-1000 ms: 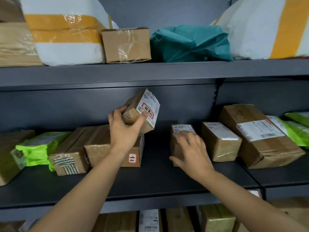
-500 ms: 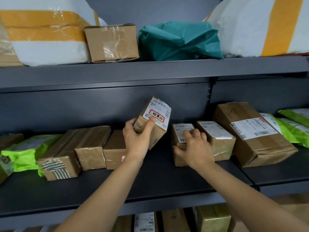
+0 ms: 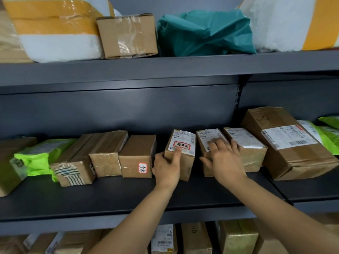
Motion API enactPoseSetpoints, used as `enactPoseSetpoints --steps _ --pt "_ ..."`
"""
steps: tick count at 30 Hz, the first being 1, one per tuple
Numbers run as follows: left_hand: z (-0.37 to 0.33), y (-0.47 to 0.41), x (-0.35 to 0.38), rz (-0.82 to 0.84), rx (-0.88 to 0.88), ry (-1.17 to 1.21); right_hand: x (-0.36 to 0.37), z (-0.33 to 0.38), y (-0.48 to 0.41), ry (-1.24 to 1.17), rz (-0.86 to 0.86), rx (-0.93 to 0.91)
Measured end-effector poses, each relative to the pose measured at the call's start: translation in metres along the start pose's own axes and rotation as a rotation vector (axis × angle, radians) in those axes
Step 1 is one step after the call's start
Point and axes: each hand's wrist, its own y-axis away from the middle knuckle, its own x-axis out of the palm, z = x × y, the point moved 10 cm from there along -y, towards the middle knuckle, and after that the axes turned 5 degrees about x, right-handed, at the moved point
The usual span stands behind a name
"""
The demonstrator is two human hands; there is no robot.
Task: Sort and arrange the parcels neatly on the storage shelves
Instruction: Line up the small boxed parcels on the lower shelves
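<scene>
A small brown box with a red-bordered label [image 3: 185, 143] rests on the dark middle shelf [image 3: 110, 195], and my left hand [image 3: 167, 165] grips its left front corner, thumb on the label. Just right of it stands another small labelled box [image 3: 206, 142]; my right hand [image 3: 222, 158] lies flat on its top and front, fingers spread. A narrow gap separates the two boxes. Left of my left hand sits a plain box with a small red sticker [image 3: 137, 156].
More brown boxes [image 3: 108, 154] and a green mailer [image 3: 36, 156] line the shelf's left side. Right are a taped box [image 3: 245, 149], a large carton [image 3: 286, 142] and green bags [image 3: 326, 132]. The upper shelf [image 3: 165, 66] holds sacks, a box and a teal bag.
My left hand lowered the red-labelled box from the air onto the shelf, between the sticker box and the box under my right hand. The right hand stayed on its box.
</scene>
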Motion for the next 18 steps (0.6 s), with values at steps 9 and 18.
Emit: enactPoseSetpoints --steps 9,18 --pt "-0.001 0.012 -0.003 0.100 -0.040 0.009 -0.004 0.026 0.010 -0.129 0.048 -0.090" --pt "-0.022 0.026 -0.011 0.344 -0.134 0.250 -0.038 0.052 0.019 -0.530 0.010 -0.154"
